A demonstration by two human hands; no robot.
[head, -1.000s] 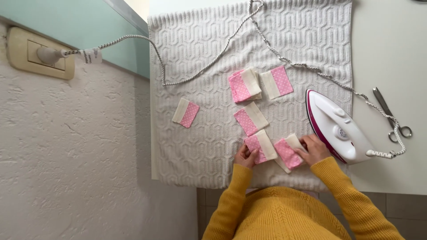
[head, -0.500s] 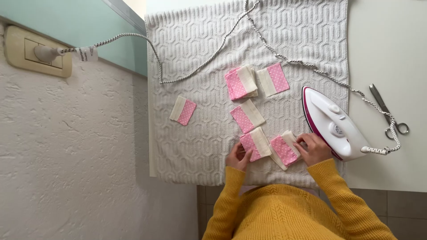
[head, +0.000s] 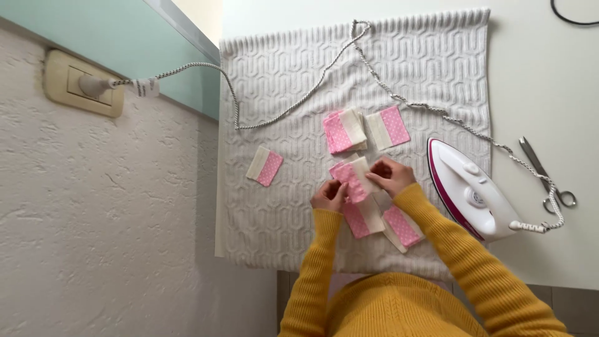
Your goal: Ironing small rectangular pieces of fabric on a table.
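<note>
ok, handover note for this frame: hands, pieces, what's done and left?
Left hand and right hand both pinch the middle pink-and-cream patch on the towel.
Two patches lie just below it, two more above, one apart to the left.
Iron rests to the right, plugged in; scissors beyond.
Done or left: can't tell which patches are pressed.

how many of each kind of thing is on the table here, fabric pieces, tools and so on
pink and cream fabric pieces: 6
iron: 1
scissors: 1
white knitted cloth: 1
total: 9
One piece is held between the left hand and right hand.
</note>
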